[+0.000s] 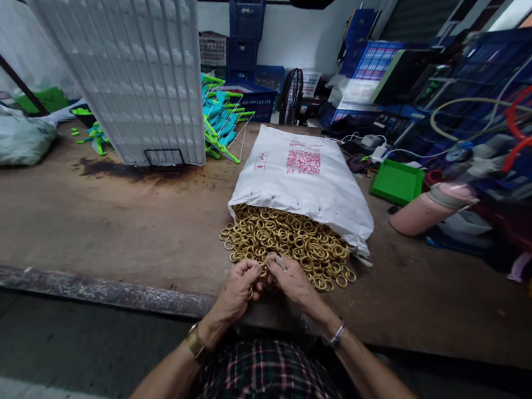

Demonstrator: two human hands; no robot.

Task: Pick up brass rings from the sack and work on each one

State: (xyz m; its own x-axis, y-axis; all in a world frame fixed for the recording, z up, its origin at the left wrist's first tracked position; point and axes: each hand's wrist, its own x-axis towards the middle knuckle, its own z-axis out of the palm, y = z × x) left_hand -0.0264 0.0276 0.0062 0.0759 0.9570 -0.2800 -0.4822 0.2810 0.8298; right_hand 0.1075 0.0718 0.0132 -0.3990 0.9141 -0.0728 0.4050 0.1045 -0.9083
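Note:
A white sack (pixel 303 172) with red printing lies on the wooden table, its mouth toward me. Many brass-coloured rings (pixel 291 236) spill from it in a pile. At the near edge of the pile, my left hand (pixel 241 283) is closed with thumb and finger pinched on a ring, and another ring shows below its fingers. My right hand (pixel 290 276) is close beside it, fingers closed, with a small pale piece at the fingertips. What the right hand grips is too small to make out.
A tall white ribbed panel (pixel 156 66) stands at the left back, beside teal and green plastic parts (pixel 221 118). On the right are a green tray (pixel 397 181) and a pink bottle (pixel 428 210). The table edge (pixel 85 288) runs in front.

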